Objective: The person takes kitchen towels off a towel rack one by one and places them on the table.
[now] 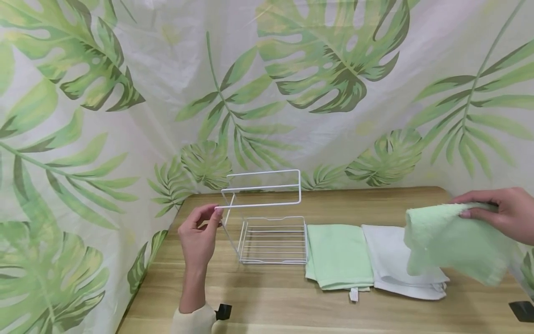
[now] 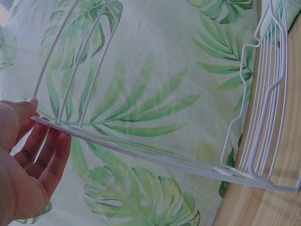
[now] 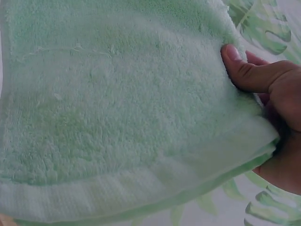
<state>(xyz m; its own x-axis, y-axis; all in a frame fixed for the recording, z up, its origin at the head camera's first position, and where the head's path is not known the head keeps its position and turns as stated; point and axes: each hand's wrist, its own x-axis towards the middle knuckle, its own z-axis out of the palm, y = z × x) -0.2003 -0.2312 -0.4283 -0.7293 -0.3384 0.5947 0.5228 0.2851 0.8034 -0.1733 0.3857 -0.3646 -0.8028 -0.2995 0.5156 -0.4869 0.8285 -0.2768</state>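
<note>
A white wire rack [image 1: 273, 263] stands on the wooden table, with a slatted base and an upper frame of bare rods. My left hand [image 1: 200, 236] pinches the rack's upper left corner between thumb and fingers; the left wrist view shows the thumb [image 2: 32, 102] on top and fingers beneath the rod. At the right, my right hand [image 1: 506, 213] grips a light green towel [image 1: 454, 241] by its upper edge, thumb on the near side. The towel hangs folded in the air and partly covers a white towel below. Its fluffy pile fills most of the right wrist view.
Beside the rack's base lies a folded green towel [image 1: 340, 255] with a small white tag [image 1: 354, 294]. A folded white towel [image 1: 388, 260] adjoins it on the right. Behind the wooden table [image 1: 267, 306] hangs a leaf-patterned curtain [image 1: 233, 93], which also runs along the left side.
</note>
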